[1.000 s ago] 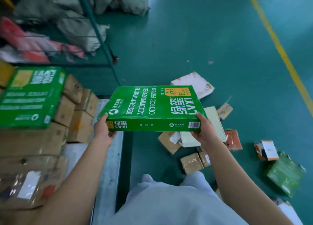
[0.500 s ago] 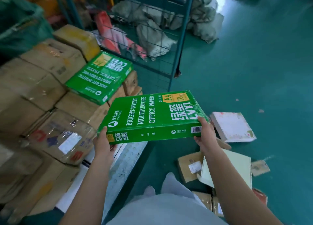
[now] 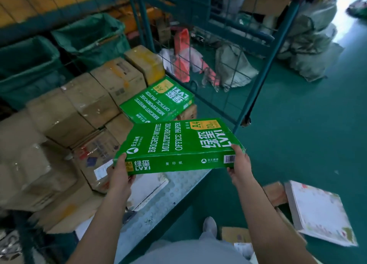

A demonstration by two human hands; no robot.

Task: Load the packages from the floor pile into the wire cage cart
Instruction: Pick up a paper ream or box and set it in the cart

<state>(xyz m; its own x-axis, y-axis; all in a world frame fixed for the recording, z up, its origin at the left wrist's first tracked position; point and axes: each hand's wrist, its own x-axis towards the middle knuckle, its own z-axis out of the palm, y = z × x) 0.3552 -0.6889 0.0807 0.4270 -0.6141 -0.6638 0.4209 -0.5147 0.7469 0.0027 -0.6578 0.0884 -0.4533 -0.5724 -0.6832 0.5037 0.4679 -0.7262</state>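
Green paper ream (image 3: 178,144) between both hands (image 3: 178,171)

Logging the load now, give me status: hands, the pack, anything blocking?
Left hand and right hand grip the green paper pack by its ends. Pack over the cart's edge. Nothing blocking.

Cardboard boxes (image 3: 23,164) at left are blurred.
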